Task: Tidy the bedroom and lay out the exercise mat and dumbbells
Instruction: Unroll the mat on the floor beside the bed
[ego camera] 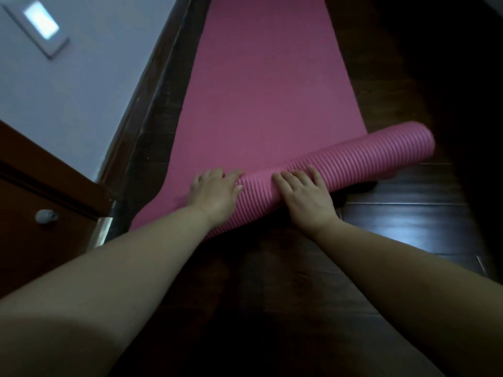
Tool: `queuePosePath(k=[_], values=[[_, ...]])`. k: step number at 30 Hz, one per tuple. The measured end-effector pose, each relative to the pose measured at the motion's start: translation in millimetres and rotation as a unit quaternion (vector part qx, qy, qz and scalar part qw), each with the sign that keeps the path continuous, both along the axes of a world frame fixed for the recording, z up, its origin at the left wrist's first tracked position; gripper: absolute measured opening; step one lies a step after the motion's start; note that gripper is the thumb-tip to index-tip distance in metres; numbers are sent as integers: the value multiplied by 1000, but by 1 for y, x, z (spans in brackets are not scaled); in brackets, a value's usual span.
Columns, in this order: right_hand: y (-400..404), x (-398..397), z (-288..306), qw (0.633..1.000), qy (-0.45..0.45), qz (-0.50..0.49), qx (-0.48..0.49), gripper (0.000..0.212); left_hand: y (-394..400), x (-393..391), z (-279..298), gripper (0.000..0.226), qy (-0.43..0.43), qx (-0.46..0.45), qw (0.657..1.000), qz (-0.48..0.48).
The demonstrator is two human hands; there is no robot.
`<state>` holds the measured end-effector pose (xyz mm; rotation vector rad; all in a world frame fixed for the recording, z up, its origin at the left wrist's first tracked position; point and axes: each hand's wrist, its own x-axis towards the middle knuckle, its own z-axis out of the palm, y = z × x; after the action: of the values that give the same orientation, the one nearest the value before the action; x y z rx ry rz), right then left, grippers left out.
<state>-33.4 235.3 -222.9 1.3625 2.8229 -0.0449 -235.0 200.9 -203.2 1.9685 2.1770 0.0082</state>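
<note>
Both hands rest on the rolled part of a pink exercise mat. The left hand (215, 195) lies palm-down near the roll's left end, fingers nearly straight and draped over the top, thumb against the ribbed side; it presses and does not clasp. The right hand (306, 193) lies the same way near the roll's middle, fingers spread flat over the crest, holding nothing closed. The roll (353, 161) lies slantwise across the near end of the mat, its right end overhanging the mat's edge above the floor. Beyond the roll, the unrolled part of the exercise mat (266, 85) runs flat away from the person along the dark wooden floor (408, 229), beside a dark skirting board (163, 85) and a pale wall (81, 77). At left stands a brown cabinet (32, 186) with a round knob (45, 215).

Handling, as judged: the mat looks like light, soft foam, ribbed outside, so flat palms should grip it without slipping. It yields under pressure and tends to curl back, so even pressure from both palms, spaced apart along the roll, suits it better than a pinch at one end. The skew suggests the right end needs squaring. No dumbbells are in view.
</note>
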Motion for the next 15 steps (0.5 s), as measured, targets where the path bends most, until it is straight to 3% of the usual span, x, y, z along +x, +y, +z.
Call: queuePosePath(k=[2,6,10,12,15], values=[[-1,-3,0,998,12,-21,-56,53,-16,9,-3,51,32,30,999,-1],[-3,2,7,977,42,-73,-197,37,-49,33,-17,85,105,-22,987,-121],[-10,17,6,939,-16,-72,-337,44,-55,41,-23,64,86,-74,986,-120],[-17,22,9,939,-29,-69,-335,57,-53,37,-20,59,32,-136,985,-99],[-30,21,16,982,-3,-28,-187,64,-46,23,-13,57,-36,-205,977,-51]])
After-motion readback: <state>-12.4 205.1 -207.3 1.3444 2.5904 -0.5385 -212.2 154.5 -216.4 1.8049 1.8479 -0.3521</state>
